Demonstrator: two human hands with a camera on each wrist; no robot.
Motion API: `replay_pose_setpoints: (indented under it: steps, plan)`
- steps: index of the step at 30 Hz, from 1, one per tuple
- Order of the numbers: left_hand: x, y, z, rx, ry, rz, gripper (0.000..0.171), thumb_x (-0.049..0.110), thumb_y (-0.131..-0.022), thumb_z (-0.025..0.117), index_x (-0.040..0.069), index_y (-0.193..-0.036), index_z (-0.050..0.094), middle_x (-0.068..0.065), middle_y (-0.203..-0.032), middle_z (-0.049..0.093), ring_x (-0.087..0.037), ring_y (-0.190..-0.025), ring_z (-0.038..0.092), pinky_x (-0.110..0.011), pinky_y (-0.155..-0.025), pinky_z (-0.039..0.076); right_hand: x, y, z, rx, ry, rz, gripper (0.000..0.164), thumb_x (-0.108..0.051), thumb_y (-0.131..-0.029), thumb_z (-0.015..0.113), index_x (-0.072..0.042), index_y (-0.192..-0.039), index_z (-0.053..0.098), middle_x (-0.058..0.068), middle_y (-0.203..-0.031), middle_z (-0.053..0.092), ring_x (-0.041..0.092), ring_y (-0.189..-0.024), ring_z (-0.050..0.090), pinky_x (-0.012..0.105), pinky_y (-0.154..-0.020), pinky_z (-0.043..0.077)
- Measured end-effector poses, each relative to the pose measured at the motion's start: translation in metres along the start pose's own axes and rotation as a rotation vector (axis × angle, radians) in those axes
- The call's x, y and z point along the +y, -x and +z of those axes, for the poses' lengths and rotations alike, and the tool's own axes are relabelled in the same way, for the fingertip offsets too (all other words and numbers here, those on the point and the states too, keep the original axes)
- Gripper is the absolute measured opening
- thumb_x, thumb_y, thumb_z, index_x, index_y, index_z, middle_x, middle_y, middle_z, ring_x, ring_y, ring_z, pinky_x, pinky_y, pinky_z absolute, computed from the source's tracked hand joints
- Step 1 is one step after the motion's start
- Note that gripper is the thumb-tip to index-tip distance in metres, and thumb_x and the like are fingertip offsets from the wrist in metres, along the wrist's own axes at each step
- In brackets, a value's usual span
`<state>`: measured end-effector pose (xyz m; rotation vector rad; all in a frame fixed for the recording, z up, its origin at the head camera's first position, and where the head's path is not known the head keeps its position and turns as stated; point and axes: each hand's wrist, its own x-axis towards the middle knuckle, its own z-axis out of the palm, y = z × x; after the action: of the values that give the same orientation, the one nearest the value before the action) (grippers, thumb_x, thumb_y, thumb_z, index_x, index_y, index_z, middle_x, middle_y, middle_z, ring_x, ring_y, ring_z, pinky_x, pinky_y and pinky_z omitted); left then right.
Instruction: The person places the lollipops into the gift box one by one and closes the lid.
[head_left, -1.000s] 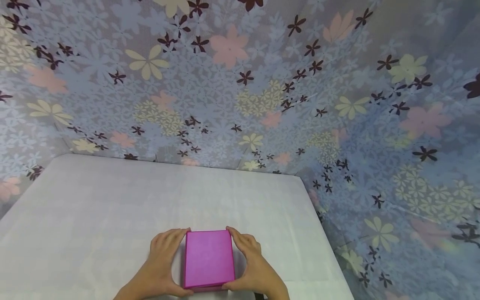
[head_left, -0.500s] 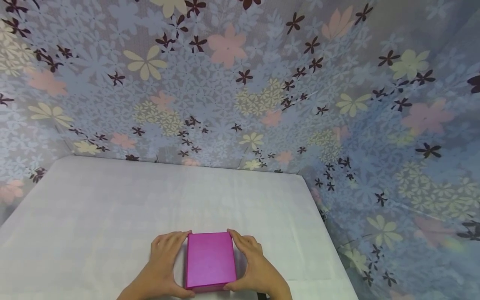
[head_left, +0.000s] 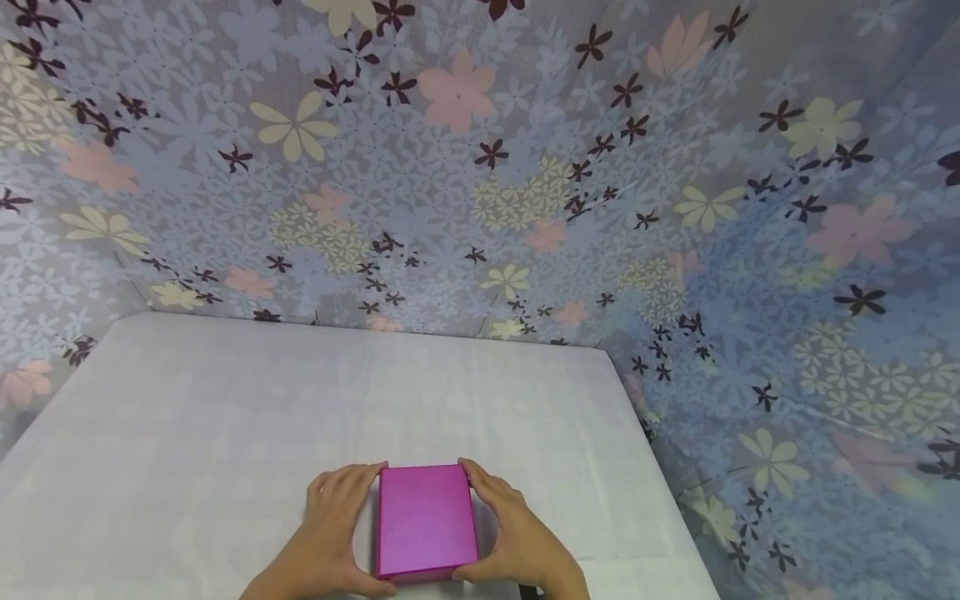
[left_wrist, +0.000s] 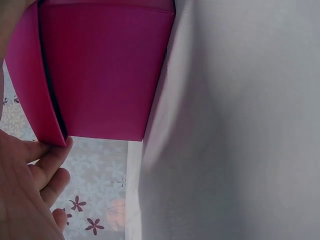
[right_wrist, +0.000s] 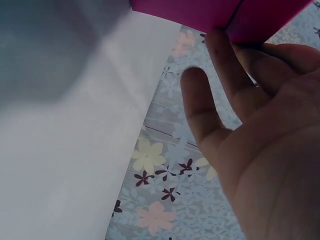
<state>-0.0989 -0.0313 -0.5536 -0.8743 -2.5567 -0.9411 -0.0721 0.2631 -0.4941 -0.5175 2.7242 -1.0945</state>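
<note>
A bright pink square box [head_left: 427, 523] with a lid sits near the front of the white table. In the left wrist view, the lid [left_wrist: 31, 82] overlaps the box body [left_wrist: 105, 75], with a dark narrow gap along its edge. My left hand [head_left: 326, 529] grips the lid's left side, thumb at the near corner and fingertips at the far corner. Opposite it, my right hand [head_left: 521, 533] holds the right side the same way. The right wrist view shows fingertips touching the pink side at the seam. Whatever is inside the box is hidden.
The white-covered table [head_left: 315, 392] extends behind and to both sides of the box. Floral fabric [head_left: 420, 183] rises behind the table and along its right side. A dark band [head_left: 528, 592] shows at the right wrist.
The box and both hands appear slightly farther right in the head view, which has itself shifted a little. The lid's near edge looks more level than a second ago. Both hands keep their grip.
</note>
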Motion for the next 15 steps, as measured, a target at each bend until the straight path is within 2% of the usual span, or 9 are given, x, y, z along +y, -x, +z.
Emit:
replay_pose_setpoints:
  steps: [4, 9, 15]
  plan:
    - [0.0021, -0.0005, -0.0002, -0.024, 0.009, -0.021, 0.141, 0.086, -0.042, 0.081, 0.01, -0.152, 0.039, 0.0, -0.142, 0.051, -0.023, -0.13, 0.038, -0.052, -0.101, 0.022, 0.002, 0.0013, 0.0003, -0.005, -0.007, -0.016, 0.127, -0.05, -0.06, 0.095, -0.034, -0.161, 0.02, -0.01, -0.165, 0.026, 0.022, -0.15, 0.031, 0.062, -0.114, 0.034]
    - [0.0043, -0.0008, 0.0003, -0.046, 0.042, -0.044, 0.142, 0.085, -0.041, 0.082, 0.012, -0.154, 0.036, 0.0, -0.145, 0.049, -0.022, -0.131, 0.041, -0.051, -0.101, 0.023, 0.003, 0.0008, 0.0002, -0.002, -0.024, -0.038, 0.127, -0.05, -0.06, 0.095, -0.028, -0.161, 0.021, -0.011, -0.165, 0.024, 0.02, -0.15, 0.03, 0.052, -0.116, 0.036]
    - [0.006, -0.0011, 0.0003, -0.059, 0.078, -0.046, 0.142, 0.08, -0.041, 0.086, 0.011, -0.154, 0.034, -0.001, -0.147, 0.048, -0.02, -0.131, 0.046, -0.049, -0.101, 0.024, 0.0046, -0.0003, -0.0003, -0.006, -0.052, -0.042, 0.126, -0.049, -0.061, 0.095, -0.024, -0.161, 0.023, -0.011, -0.165, 0.024, 0.018, -0.151, 0.029, 0.049, -0.116, 0.037]
